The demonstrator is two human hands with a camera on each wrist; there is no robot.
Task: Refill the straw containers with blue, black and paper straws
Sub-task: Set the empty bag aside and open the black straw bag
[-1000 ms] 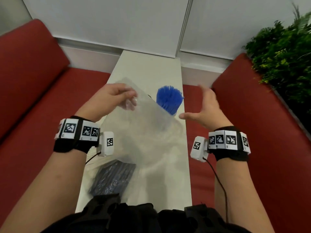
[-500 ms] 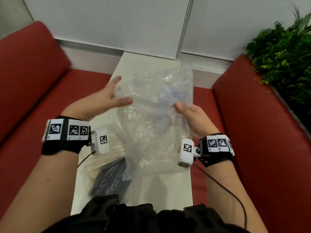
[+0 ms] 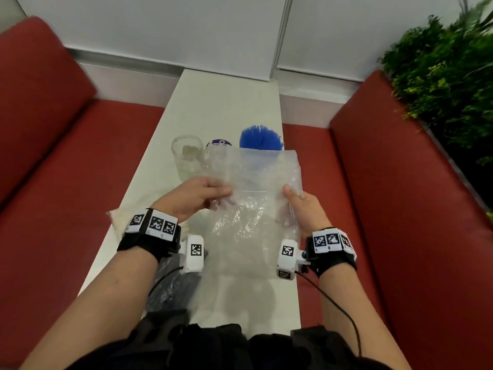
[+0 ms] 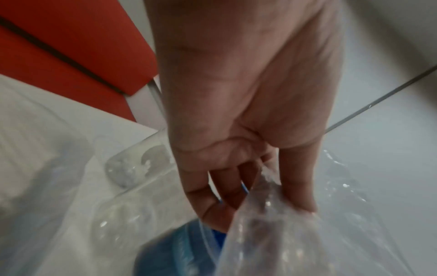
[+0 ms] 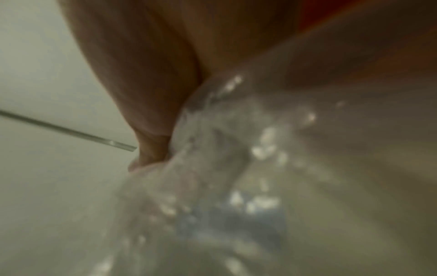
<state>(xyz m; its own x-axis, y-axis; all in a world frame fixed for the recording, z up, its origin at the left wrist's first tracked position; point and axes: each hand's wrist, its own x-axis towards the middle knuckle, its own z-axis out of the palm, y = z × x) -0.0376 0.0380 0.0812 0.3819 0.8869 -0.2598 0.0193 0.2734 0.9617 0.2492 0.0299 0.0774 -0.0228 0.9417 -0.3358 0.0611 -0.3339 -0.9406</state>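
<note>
Left hand (image 3: 197, 194): pinching the bag's (image 3: 253, 209) left edge.
Right hand (image 3: 304, 209): gripping its right edge.
Bag: clear, held above the counter (image 3: 226, 102).
Blue straws (image 3: 260, 137): upright beyond, right of two glasses (image 3: 186, 158).

Blue straws (image 3: 261, 138) stand bunched upright in a container at the table's right edge; beside them, left, a clear glass container (image 3: 186, 158) stands empty.

- Plastic bag (image 3: 256, 204): thin clear film, crinkled, glossy with glints.
- Container (image 3: 186, 158): clear, smooth, shiny, glass or plastic.
- Blue straws (image 3: 261, 137): smooth plastic.
- Table (image 3: 224, 102): white, smooth, matt.
- Seats (image 3: 80, 161): red, smooth, faintly sheened upholstery.
</note>
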